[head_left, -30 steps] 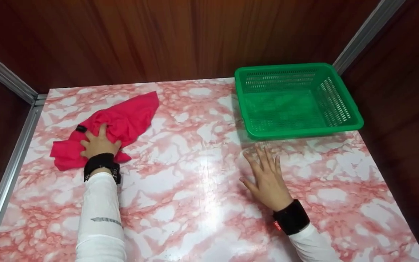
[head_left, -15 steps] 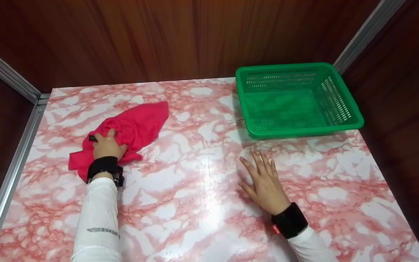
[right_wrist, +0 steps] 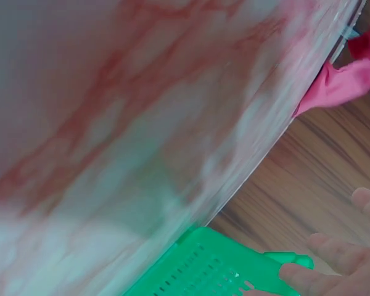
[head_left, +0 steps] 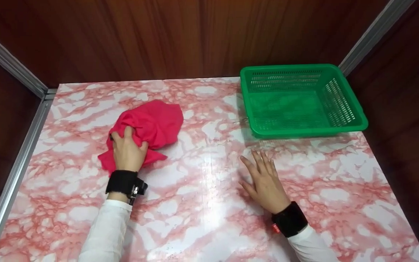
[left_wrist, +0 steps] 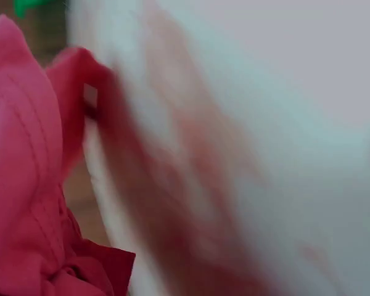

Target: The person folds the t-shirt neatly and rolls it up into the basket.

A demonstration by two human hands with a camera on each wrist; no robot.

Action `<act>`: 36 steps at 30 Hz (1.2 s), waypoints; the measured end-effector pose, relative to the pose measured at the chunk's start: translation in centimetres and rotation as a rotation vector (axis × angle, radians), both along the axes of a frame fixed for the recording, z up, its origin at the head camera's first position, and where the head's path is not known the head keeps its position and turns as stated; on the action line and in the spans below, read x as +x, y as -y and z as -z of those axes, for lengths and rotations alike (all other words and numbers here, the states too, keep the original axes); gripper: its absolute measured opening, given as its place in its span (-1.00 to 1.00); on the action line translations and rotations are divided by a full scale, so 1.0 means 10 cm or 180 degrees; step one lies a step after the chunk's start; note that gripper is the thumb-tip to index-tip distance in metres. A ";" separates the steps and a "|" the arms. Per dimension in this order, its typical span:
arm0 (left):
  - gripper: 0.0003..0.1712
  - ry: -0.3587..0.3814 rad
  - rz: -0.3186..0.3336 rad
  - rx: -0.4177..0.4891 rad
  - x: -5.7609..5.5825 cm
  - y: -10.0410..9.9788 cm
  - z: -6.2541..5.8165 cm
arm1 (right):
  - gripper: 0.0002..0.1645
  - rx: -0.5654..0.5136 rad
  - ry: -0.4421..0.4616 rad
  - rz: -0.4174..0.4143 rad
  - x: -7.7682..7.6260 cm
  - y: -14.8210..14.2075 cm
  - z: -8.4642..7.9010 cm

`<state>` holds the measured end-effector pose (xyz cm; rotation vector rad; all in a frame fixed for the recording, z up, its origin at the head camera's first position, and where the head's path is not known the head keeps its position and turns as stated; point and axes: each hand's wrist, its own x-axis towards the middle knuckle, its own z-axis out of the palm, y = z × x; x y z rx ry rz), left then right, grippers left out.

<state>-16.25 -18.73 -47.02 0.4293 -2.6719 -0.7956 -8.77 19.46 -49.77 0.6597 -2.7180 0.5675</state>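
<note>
My left hand grips a bunched red cloth on the left half of the table, its fingers pressed into the folds. A small black patch shows by its fingers. Close up in the left wrist view, the cloth has stitched seams; the left fingers are not visible there. My right hand lies apart from the cloth, palm down with fingers spread, just in front of the green basket. Several right fingers also show at the corner of the right wrist view.
The green perforated plastic basket stands at the table's back right corner with nothing in it. The table has a red and white marbled top. Dark wood panels with metal corner rails enclose the back and sides.
My left hand has drawn the red cloth to the right across the table, and the cloth has bunched up more. The right hand has hardly moved.
</note>
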 end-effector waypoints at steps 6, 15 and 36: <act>-0.49 -0.0352 0.0258 0.0002 0.28 -0.33 -0.30 | -0.18 -0.0059 -0.0024 -0.0075 -0.01 0.09 0.00; -0.54 -0.0661 0.0643 0.0100 0.71 -0.85 -0.58 | -0.18 -0.0111 -0.0053 -0.0068 0.01 0.10 -0.02; -0.39 0.0408 0.0853 -0.0338 0.82 -0.48 0.08 | -0.57 -0.0564 0.0911 0.0519 -0.06 0.06 -0.01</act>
